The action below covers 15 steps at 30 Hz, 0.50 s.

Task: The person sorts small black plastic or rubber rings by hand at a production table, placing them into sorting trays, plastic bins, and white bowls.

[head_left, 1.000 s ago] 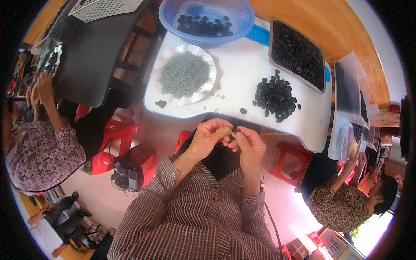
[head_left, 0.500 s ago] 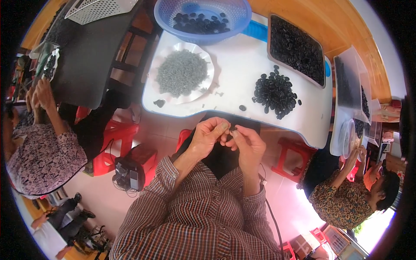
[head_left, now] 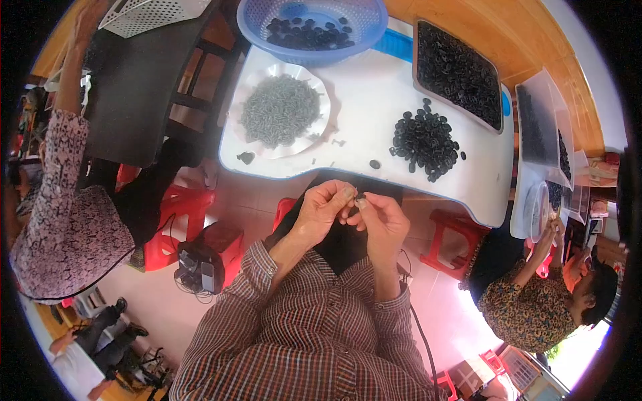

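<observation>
In front of my body, just off the table's near edge, my left hand (head_left: 324, 210) and my right hand (head_left: 382, 224) meet with fingertips pinched together. Between them shows a small dark piece (head_left: 357, 198), mostly covered by the fingers; its shape is too small to make out. Ahead and to the right lies a heap of small black oval pieces (head_left: 426, 144) on the white table (head_left: 361, 110). One loose black oval piece (head_left: 374, 164) sits near the edge. To the left, a white wavy-rimmed plate (head_left: 323, 127) is filled with tiny greyish, translucent slender parts (head_left: 279, 110).
A blue basket (head_left: 314, 57) holding black pieces stands at the back. At the back right is a tray (head_left: 416, 73) full of black pieces. Co-workers sit at left (head_left: 73, 227) and right (head_left: 535, 301). Red stools (head_left: 451, 244) and a black device (head_left: 200, 267) stand below.
My hands stay almost in place, still pinched together. The co-worker at left has stretched an arm up and forward toward the white basket at the far end of the dark table.
</observation>
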Each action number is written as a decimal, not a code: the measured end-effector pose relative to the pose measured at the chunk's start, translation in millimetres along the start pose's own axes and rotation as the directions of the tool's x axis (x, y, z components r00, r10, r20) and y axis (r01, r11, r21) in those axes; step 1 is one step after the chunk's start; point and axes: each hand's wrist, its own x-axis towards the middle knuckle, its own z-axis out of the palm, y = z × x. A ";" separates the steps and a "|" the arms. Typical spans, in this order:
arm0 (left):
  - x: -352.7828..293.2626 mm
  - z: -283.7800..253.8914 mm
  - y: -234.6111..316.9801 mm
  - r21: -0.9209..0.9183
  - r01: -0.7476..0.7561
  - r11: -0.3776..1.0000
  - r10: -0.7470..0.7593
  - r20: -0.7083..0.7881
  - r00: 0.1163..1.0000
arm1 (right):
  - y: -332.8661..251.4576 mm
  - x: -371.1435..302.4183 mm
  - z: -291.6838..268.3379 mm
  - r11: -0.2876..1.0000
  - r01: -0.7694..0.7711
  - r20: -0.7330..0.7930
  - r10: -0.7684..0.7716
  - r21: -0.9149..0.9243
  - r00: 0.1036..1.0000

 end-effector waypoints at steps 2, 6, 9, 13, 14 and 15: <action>-0.2 -0.9 -0.4 -0.001 0.002 1.000 -0.002 -0.005 1.000 | -0.1 -0.3 0.6 1.000 -0.004 0.001 0.004 0.001 1.000; -0.2 -0.8 -0.6 -0.006 0.005 1.000 -0.005 -0.005 1.000 | 0.1 -0.3 1.1 1.000 -0.008 -0.003 0.008 -0.003 1.000; -0.3 -1.5 -0.9 0.013 0.000 1.000 0.000 -0.010 1.000 | 1.1 0.0 -0.5 1.000 -0.004 0.013 0.004 -0.007 1.000; -1.3 -0.1 0.6 0.019 -0.022 1.000 0.022 0.000 1.000 | 1.9 0.0 -1.4 1.000 0.003 0.039 -0.002 -0.017 0.999; -1.6 0.3 0.8 0.036 -0.025 0.999 0.025 -0.008 1.000 | 1.7 0.0 -0.9 1.000 0.004 0.039 -0.003 -0.017 0.999; -2.1 0.6 0.5 0.053 -0.027 0.998 0.028 -0.016 0.999 | 1.7 -0.4 -0.1 1.000 0.001 0.024 -0.001 -0.006 1.000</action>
